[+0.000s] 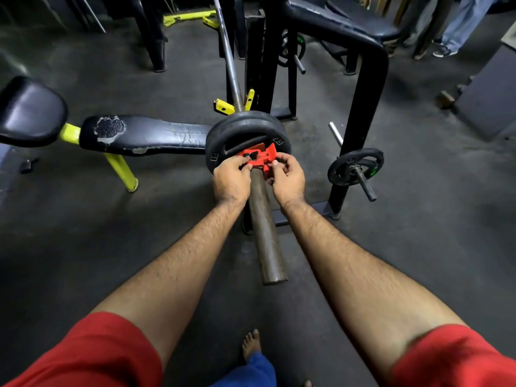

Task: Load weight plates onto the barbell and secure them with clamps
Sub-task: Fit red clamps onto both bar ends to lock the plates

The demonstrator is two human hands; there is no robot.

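Note:
The barbell's thick brown sleeve [265, 233] points toward me, its thin steel shaft [227, 48] running away into the rack. Two black weight plates [245, 127] sit on the sleeve, pushed up to the collar. A red clamp [261, 157] wraps the sleeve right against the outer plate. My left hand [231, 180] pinches the clamp's left side. My right hand [287, 180] grips its right side and lever. Both hands' fingertips hide part of the clamp, so I cannot tell whether its lever is latched.
A worn black bench [145, 135] on yellow legs lies to the left. To the right stands a black rack frame [360, 115] with a small plate on a storage peg [356, 166]. Someone's legs [458, 26] stand at the far right. My bare foot [251, 344] rests on the dark floor.

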